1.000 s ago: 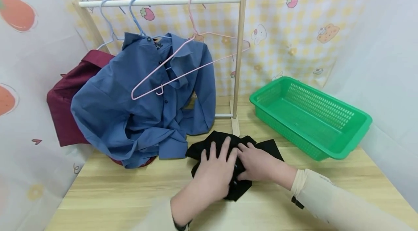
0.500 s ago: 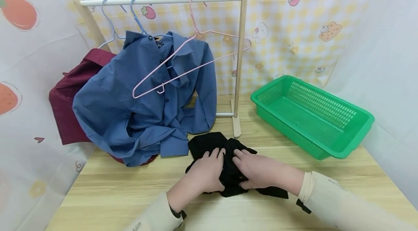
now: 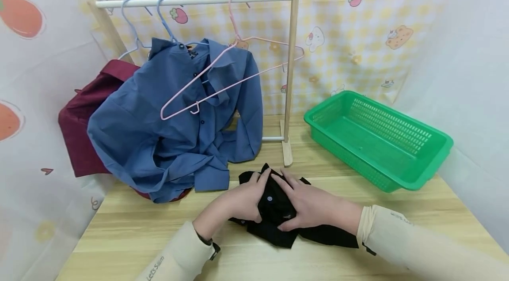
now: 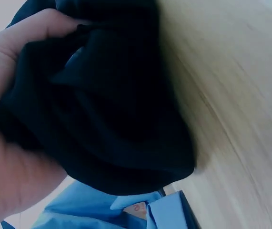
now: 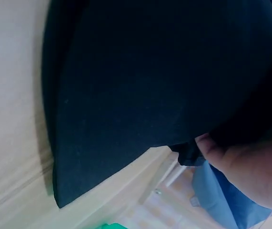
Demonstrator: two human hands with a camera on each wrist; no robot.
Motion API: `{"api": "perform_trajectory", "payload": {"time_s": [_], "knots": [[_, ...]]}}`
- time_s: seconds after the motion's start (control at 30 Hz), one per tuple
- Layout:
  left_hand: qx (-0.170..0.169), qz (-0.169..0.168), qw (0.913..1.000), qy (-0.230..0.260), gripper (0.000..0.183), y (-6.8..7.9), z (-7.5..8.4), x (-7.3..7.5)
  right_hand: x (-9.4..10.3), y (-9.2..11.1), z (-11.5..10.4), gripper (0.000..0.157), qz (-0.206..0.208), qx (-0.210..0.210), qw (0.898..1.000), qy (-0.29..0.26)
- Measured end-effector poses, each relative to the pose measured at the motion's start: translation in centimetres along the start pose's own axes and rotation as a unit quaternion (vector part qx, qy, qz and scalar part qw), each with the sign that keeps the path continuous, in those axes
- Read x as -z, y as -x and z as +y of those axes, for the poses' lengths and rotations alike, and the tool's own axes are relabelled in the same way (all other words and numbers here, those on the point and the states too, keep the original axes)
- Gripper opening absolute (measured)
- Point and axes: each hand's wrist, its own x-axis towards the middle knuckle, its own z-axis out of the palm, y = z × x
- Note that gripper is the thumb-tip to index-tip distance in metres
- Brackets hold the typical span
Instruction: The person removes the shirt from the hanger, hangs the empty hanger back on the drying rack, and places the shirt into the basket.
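Note:
A crumpled black shirt with a small pale button lies bunched on the wooden table. My left hand grips its left side; in the left wrist view, thumb and fingers stand on either side of a fold of the black cloth. From the right, my right hand holds the same shirt, its fingers reaching over the top and the thumb lower down. In the right wrist view a broad black panel hides most of that hand's fingers. A black sleeve-like part spreads under my right wrist.
Behind stands a clothes rack. A blue shirt, a maroon garment and a bare pink hanger hang from it. At the back right sits a green plastic basket. Printed cloth covers the walls.
Both hands have shifted over the black shirt and bunched it differently, bringing a button into view. A black part now extends further right beneath the right wrist.

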Motion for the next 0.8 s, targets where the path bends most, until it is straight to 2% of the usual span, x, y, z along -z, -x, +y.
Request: {"api": "perform_trajectory", "payload": {"time_s": [0.07, 0.13, 0.23, 0.3, 0.43, 0.53, 0.63, 0.8], "knots": [[0.020, -0.006, 0.9996, -0.017, 0.125, -0.2, 0.2, -0.6, 0.1, -0.1, 0.2, 0.128, -0.049, -0.018, 0.999, -0.008], [0.032, -0.008, 0.9981, -0.052, 0.124, -0.3, 0.4, -0.9, 0.4, -0.1, 0.1, 0.131, -0.094, -0.034, 0.995, -0.016], [0.050, 0.007, 0.9940, -0.098, 0.121, -0.5, 0.7, -1.3, 0.8, -0.2, -0.6, 0.135, -0.135, -0.053, 0.989, -0.014], [0.061, 0.031, 0.9900, -0.124, 0.118, -0.6, 0.9, -1.4, 1.0, -0.4, -1.4, 0.138, -0.138, -0.067, 0.988, 0.000], [0.072, 0.073, 0.9823, -0.157, 0.090, -0.5, 1.0, -1.8, 0.6, -0.6, -2.7, 0.141, -0.121, -0.093, 0.985, 0.074], [0.074, 0.080, 0.9810, -0.160, 0.079, -0.4, 0.9, -2.0, 0.2, -0.6, -3.2, 0.140, -0.115, -0.116, 0.978, 0.131], [0.079, 0.067, 0.9848, -0.140, 0.092, -0.2, 1.0, -2.1, 0.0, -0.6, -3.5, 0.140, -0.120, -0.132, 0.974, 0.141], [0.085, 0.055, 0.9882, -0.115, 0.115, 0.3, 1.4, -2.4, -0.1, -0.6, -3.8, 0.150, -0.141, -0.146, 0.973, 0.111]]}}
